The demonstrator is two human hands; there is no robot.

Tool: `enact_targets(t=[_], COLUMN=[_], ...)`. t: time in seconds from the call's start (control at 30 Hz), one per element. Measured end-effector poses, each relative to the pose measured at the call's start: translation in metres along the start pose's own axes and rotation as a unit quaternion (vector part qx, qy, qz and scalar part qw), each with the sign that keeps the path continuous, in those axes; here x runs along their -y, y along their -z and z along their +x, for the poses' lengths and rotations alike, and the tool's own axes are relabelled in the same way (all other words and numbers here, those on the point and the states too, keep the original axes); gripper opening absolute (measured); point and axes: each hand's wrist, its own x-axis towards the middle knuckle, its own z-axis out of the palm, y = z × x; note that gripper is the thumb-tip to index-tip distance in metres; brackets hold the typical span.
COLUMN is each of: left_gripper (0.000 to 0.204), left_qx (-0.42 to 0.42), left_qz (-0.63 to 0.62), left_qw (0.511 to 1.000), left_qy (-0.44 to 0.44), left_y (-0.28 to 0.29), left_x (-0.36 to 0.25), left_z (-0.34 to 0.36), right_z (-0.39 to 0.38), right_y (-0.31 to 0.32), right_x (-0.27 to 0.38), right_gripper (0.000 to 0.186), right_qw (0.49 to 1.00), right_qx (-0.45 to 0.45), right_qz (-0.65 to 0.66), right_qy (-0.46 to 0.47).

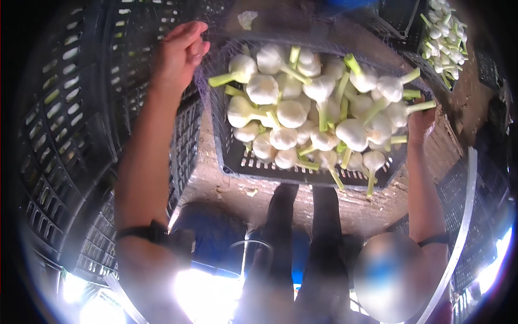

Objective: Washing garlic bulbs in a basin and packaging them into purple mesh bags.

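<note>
A black plastic crate (pixel 232 162) full of white garlic bulbs (pixel 291 113) with green stems sits before me, above my legs in the picture. My left hand (pixel 186 48) is raised beside its upper left corner, fingers curled; fine purple mesh (pixel 202 81) lies just below it, and I cannot make out what, if anything, it holds. My right hand (pixel 422 120) grips the crate's right side, its fingers partly hidden by stems.
Tall black slotted crates (pixel 70 135) stand close on my left. More garlic (pixel 443 43) lies in a crate at upper right, with other black crates (pixel 442 200) along the right. A blue object (pixel 345 5) is at the top. Scraps lie on the dirty floor (pixel 226 183).
</note>
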Motion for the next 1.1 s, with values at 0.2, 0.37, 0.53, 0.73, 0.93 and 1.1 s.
enact_targets(t=[0.2, 0.37, 0.53, 0.73, 0.93, 1.1], left_gripper=[0.011, 0.082, 0.072, 0.058, 0.035, 0.033], left_qx=[-0.007, -0.207, -0.082, -0.064, -0.15, -0.173], left_qz=[0.395, 0.23, -0.062, -0.122, -0.031, 0.002], left_qw=[0.915, 0.95, 0.973, 0.971, 0.981, 0.979], left_qy=[-0.083, 0.033, 0.205, 0.197, 0.121, 0.11], left_y=[-0.029, 0.022, 0.063, 0.06, 0.081, 0.086], left_x=[0.016, 0.079, 0.148, 0.153, 0.178, 0.182], left_z=[-0.153, -0.187, -0.181, -0.183, -0.196, -0.2], right_z=[-0.001, 0.001, -0.053, -0.131, -0.148, -0.147], right_y=[0.01, 0.028, 0.061, 0.099, 0.106, 0.098], right_x=[0.001, -0.004, -0.031, -0.08, -0.072, -0.095], right_gripper=[0.035, 0.035, 0.046, 0.041, 0.044, 0.044], right_qw=[0.999, 0.996, 0.893, 0.78, 0.726, 0.726], right_qx=[-0.024, 0.066, 0.141, 0.37, 0.372, 0.407], right_qz=[-0.032, 0.049, 0.333, 0.284, 0.469, 0.451], right_qy=[0.011, 0.02, -0.267, -0.417, -0.34, -0.324])
